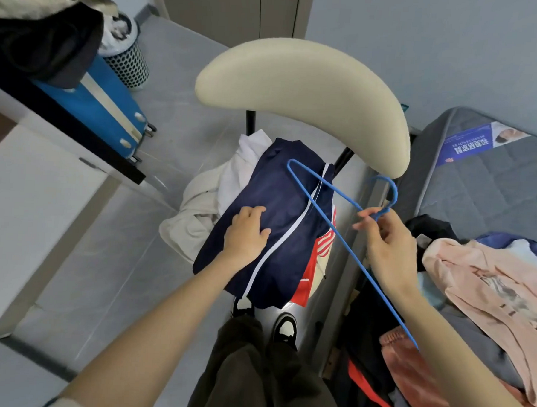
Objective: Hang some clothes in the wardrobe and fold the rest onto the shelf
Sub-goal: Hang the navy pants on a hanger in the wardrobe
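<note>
At the centre of the frame the navy garment [272, 222] lay draped over a pile on the chair [301, 90]. It looked light, soft and slippery, so you would likely have done best to take it by the waistband or a seam. Your left hand [247, 233] rested flat on it, fingers relaxed. Right of centre, your right hand [386, 240] pinched the blue hanger [328, 222] at the neck below its hook (thin, stiff, light).
</note>
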Demonstrator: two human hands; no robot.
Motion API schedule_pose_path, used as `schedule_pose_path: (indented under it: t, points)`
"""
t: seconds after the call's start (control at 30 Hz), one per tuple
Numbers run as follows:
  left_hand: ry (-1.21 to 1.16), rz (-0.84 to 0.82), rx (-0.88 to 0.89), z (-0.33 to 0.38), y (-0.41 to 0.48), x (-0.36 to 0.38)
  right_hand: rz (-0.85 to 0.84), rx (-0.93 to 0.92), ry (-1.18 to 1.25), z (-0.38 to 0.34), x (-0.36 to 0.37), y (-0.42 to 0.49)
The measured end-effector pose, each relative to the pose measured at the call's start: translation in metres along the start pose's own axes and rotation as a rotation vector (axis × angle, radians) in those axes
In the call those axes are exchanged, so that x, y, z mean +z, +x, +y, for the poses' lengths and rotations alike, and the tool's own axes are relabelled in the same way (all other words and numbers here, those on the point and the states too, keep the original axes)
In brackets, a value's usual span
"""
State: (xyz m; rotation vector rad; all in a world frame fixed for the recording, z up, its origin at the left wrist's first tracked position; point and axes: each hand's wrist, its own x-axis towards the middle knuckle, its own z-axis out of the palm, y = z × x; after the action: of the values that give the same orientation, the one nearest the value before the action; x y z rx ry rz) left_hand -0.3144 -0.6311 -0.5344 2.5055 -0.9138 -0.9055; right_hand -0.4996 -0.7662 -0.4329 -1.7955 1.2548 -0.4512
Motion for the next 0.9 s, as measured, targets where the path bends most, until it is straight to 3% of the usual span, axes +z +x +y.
schedule_pose_path:
  t: [0.17, 0.4, 0.53, 0.67, 0.8, 0.9]
  points:
    - [0.145, -0.045, 0.098, 0.049, 0.056, 0.017, 0.074, 0.033, 0.035, 0.009, -0.008, 0.013]
    - [0.254, -0.073, 0.041, 0.052, 0.090, 0.037, -0.009, 0.119, 0.020, 0.033, -0.009, 0.023]
    - [0.017, -0.069, 0.043, 0.047, 0.075, 0.033, -0.010, 0.135, 0.026, 0.031, -0.009, 0.023]
    - [-0.171, 0.040, 0.090, 0.029, 0.046, 0.012, -0.012, 0.123, 0.014, 0.028, -0.002, 0.023]
    - [-0.105, 0.152, 0.055, -0.009, 0.006, -0.005, -0.010, 0.101, 0.017, 0.023, 0.012, 0.020]
    - [-0.025, 0.142, -0.123, -0.053, -0.029, -0.003, 0.024, 0.076, 0.019, 0.015, 0.022, 0.015]
